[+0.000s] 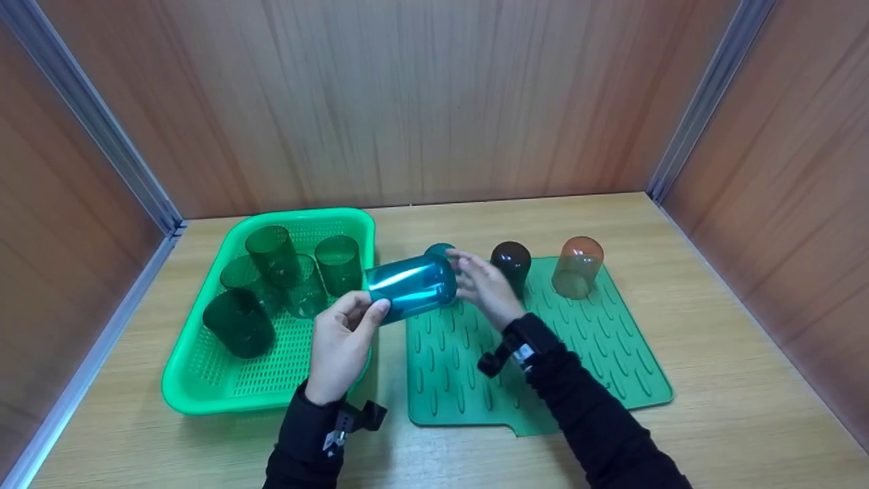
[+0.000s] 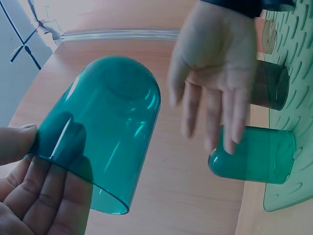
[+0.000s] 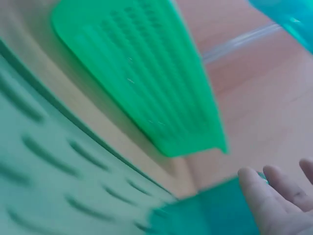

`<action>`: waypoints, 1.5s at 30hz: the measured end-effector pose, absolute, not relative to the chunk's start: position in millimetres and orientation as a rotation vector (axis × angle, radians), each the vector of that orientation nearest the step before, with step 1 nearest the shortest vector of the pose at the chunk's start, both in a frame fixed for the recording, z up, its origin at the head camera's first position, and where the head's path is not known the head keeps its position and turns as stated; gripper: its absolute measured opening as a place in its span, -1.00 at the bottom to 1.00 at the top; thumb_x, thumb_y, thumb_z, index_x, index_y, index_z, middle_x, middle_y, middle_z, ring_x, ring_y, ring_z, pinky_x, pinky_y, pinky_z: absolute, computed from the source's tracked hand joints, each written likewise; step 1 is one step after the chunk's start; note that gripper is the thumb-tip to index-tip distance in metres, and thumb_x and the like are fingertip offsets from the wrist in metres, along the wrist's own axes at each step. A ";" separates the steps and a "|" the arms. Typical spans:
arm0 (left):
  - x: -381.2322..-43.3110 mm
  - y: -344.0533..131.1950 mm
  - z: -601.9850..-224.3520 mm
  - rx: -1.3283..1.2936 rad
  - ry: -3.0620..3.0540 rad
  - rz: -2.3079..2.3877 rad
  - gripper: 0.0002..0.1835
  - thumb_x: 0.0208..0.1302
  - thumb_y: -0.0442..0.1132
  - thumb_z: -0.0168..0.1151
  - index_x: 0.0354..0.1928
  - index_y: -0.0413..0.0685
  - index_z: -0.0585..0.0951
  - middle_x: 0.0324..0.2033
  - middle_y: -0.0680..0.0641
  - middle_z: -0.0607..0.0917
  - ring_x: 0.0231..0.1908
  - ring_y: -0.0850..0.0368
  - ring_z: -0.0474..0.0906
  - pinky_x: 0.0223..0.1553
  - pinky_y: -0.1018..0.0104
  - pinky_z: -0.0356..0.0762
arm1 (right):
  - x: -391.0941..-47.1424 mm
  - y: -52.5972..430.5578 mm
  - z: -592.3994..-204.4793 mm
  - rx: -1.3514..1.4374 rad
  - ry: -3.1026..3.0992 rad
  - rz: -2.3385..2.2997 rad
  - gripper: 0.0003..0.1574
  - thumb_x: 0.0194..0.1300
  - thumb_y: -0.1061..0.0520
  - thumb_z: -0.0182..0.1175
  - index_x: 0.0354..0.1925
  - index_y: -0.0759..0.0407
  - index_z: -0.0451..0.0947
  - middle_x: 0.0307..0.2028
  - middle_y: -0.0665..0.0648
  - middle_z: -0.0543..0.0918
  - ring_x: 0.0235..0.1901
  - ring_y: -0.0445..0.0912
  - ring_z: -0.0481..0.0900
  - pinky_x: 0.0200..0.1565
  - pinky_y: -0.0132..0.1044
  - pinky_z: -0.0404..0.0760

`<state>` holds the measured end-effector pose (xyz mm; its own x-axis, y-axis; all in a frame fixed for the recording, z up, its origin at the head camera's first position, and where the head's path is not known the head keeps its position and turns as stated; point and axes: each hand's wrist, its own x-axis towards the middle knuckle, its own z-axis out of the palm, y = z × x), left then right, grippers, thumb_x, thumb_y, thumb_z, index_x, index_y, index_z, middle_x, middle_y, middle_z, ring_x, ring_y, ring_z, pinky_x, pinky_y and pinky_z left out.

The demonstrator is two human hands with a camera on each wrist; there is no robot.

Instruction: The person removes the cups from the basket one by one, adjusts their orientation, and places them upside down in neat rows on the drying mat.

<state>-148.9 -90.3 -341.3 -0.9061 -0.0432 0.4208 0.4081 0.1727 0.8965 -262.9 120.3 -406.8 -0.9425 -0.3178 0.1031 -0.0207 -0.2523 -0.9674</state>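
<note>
Left fingers [image 2: 41, 198] grip one blue cup [image 1: 413, 288]; basket [image 1: 271, 380] holds five, mat [image 1: 455, 380] three.

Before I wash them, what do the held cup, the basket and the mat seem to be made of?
Held cup: glass or clear plastic; glossy, see-through, with sharp highlights. Basket: probably plastic; slight sheen, perforated, moulded-looking. Mat: perhaps silicone or plastic; fairly dull, with a moulded-looking pattern.

The left hand [image 2: 39, 196] pinches a teal cup [image 2: 110, 122] near its rim (the right hand [image 2: 215, 68] has fingers extended).

near-left mat [image 1: 451, 367] free, upturned cups [image 1: 510, 262] blocking behind
</note>
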 end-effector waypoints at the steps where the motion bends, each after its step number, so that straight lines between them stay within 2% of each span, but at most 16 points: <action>1: -149.1 -89.4 -341.6 -0.349 -2.109 -1.786 -0.91 0.16 -0.39 0.14 -0.39 -0.33 0.54 -0.49 -0.18 0.64 -0.56 0.19 0.43 -0.52 0.43 0.30 | -262.0 126.4 -402.1 -0.464 1.820 -2.311 -0.47 0.34 -0.05 -0.09 0.18 0.17 0.27 0.11 0.25 0.37 0.07 0.07 0.37 0.03 -0.08 0.37; 7: -147.5 -84.9 -344.4 -0.365 -2.116 -1.821 -0.91 0.16 -0.40 0.13 -0.35 -0.33 0.54 -0.43 -0.17 0.66 -0.47 0.12 0.52 -0.41 0.39 0.42 | -247.7 147.5 -378.9 -0.810 1.956 -2.310 -0.47 0.37 0.04 -0.13 0.21 0.28 0.20 0.11 0.31 0.34 0.10 0.11 0.33 0.02 0.01 0.35; 11: -145.0 -81.5 -347.6 -0.385 -2.096 -1.854 -0.91 0.16 -0.42 0.13 -0.34 -0.35 0.53 -0.40 -0.17 0.66 -0.39 0.06 0.57 -0.32 0.35 0.46 | -233.8 146.6 -374.3 -0.930 1.996 -2.258 -0.48 0.37 0.11 -0.12 0.25 0.22 0.14 0.15 0.28 0.29 0.13 0.08 0.30 0.00 -0.02 0.39; 14: -143.9 -77.5 -349.4 -0.399 -2.089 -1.877 -0.92 0.16 -0.42 0.13 -0.34 -0.35 0.53 -0.37 -0.17 0.66 -0.33 0.02 0.59 -0.26 0.32 0.49 | -225.4 142.3 -376.0 -0.976 2.043 -2.200 -0.42 0.33 0.08 -0.05 0.28 0.14 0.12 0.19 0.28 0.25 0.15 0.07 0.27 -0.02 -0.04 0.41; 20: -143.7 -69.2 -351.2 -0.408 -2.119 -1.925 -0.89 0.18 -0.38 0.12 -0.31 -0.33 0.53 -0.35 -0.16 0.66 -0.31 0.02 0.59 -0.23 0.27 0.50 | -217.3 135.8 -382.7 -1.002 2.153 -2.122 -0.33 0.26 -0.01 0.05 0.29 0.03 0.12 0.20 0.21 0.28 0.18 -0.03 0.22 0.07 0.02 0.25; 27: -144.4 -66.5 -351.7 -0.400 -2.107 -1.967 -0.88 0.19 -0.37 0.11 -0.29 -0.33 0.53 -0.34 -0.16 0.66 -0.29 0.04 0.58 -0.22 0.24 0.48 | -211.0 134.8 -383.0 -0.928 2.097 -2.174 -0.26 0.18 0.16 0.13 0.29 0.02 0.11 0.21 0.12 0.26 0.16 0.02 0.18 0.10 0.08 0.16; 33: -144.4 -67.1 -352.0 -0.381 -2.100 -2.018 -0.85 0.19 -0.35 0.12 -0.25 -0.32 0.52 -0.30 -0.15 0.65 -0.26 0.05 0.57 -0.19 0.22 0.48 | -209.6 135.0 -382.0 -0.860 2.109 -2.225 -0.28 0.15 0.16 0.17 0.25 0.01 0.15 0.16 0.15 0.30 0.13 0.04 0.23 0.11 0.09 0.13; 36: -144.7 -66.5 -352.9 -0.400 -2.097 -2.020 -0.83 0.20 -0.34 0.11 -0.23 -0.33 0.52 -0.27 -0.16 0.64 -0.24 0.05 0.57 -0.17 0.20 0.48 | -210.3 136.5 -381.3 -0.860 2.138 -2.228 -0.30 0.15 0.20 0.16 0.24 0.04 0.18 0.16 0.14 0.31 0.12 0.03 0.25 0.13 0.07 0.13; 39: -150.6 -65.9 -363.8 -0.432 -2.109 -1.955 -0.79 0.21 -0.25 0.12 -0.22 -0.28 0.54 -0.27 -0.13 0.64 -0.25 0.10 0.57 -0.19 0.24 0.49 | -208.7 138.3 -375.6 -0.878 2.157 -2.228 -0.31 0.16 0.27 0.12 0.25 0.08 0.18 0.17 0.14 0.29 0.13 0.03 0.24 0.13 0.03 0.16; 42: -157.8 -63.7 -377.8 -0.459 -2.155 -1.811 -0.76 0.21 -0.15 0.12 -0.22 -0.20 0.56 -0.33 -0.05 0.65 -0.32 0.19 0.58 -0.27 0.29 0.52 | -204.7 140.6 -366.4 -0.898 2.179 -2.230 -0.31 0.17 0.33 0.09 0.26 0.12 0.17 0.20 0.16 0.26 0.14 0.02 0.23 0.09 0.02 0.21; 45: -160.6 -60.1 -386.7 -0.477 -2.202 -1.647 -0.79 0.22 -0.13 0.10 -0.24 -0.13 0.56 -0.39 0.04 0.64 -0.38 0.26 0.56 -0.33 0.33 0.52 | -201.7 144.0 -359.9 -0.884 2.240 -2.211 -0.30 0.18 0.36 0.07 0.27 0.16 0.14 0.23 0.15 0.21 0.19 -0.03 0.17 0.12 0.02 0.16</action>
<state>-160.6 -60.1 -386.7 -0.8827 0.0591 0.4662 0.4640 0.2679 0.8444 -201.7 144.0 -359.9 -0.8464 -0.2830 0.4512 -0.4549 -0.0564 -0.8887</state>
